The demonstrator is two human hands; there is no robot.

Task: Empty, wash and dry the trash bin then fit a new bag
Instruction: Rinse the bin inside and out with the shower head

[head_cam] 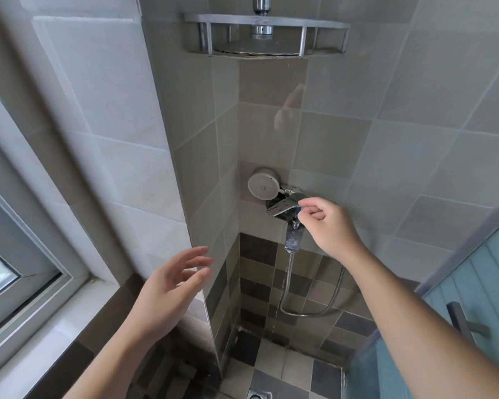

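Right hand (pixel 327 226), fingers curled, fingertips touching the tap lever (pixel 283 208); water (pixel 292 243) runs just below it. Left hand (pixel 170 286) spread, holding nothing. Bin out of view.

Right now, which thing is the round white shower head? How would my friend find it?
Look into the tiled corner, below the metal corner shelf. The shower head sits just above the tap lever, left of the right hand. It's the only round white disc.

Counted: two hands, left hand (pixel 167 286) and right hand (pixel 327 223); one shower head (pixel 261 186), one faucet (pixel 288 208), one hose (pixel 308 298), one corner shelf (pixel 267 36), one floor drain (pixel 259 394), one window (pixel 18 254).
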